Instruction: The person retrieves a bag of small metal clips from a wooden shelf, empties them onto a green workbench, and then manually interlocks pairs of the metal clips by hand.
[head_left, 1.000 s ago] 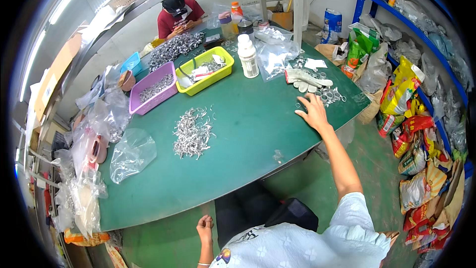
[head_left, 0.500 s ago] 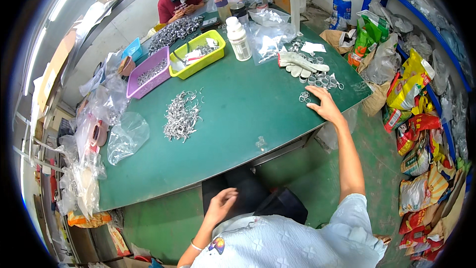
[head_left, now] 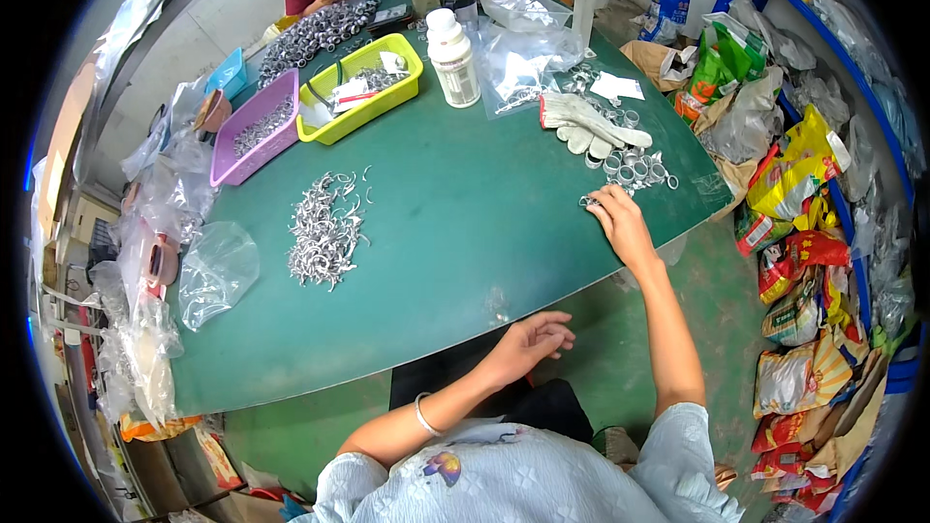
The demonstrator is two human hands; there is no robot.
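Left hand (head_left: 528, 349) rose, half-curled, empty; right hand (head_left: 623, 223) touches rings (head_left: 586, 201), grip unclear; labelled bottle (head_left: 453, 66) beyond.

The green tabletop (head_left: 436, 203) looks smooth, with a slight sheen. From mid-view, silvery metal rings (head_left: 627, 174) gleam at two o'clock; curled metal slivers (head_left: 325, 237) shine at nine. The knitted glove (head_left: 581, 121) between one and two is matt cloth. The lime basket (head_left: 378, 108) at eleven is smooth plastic. The pale blue blouse (head_left: 513, 479) at six is textured, matt cloth.
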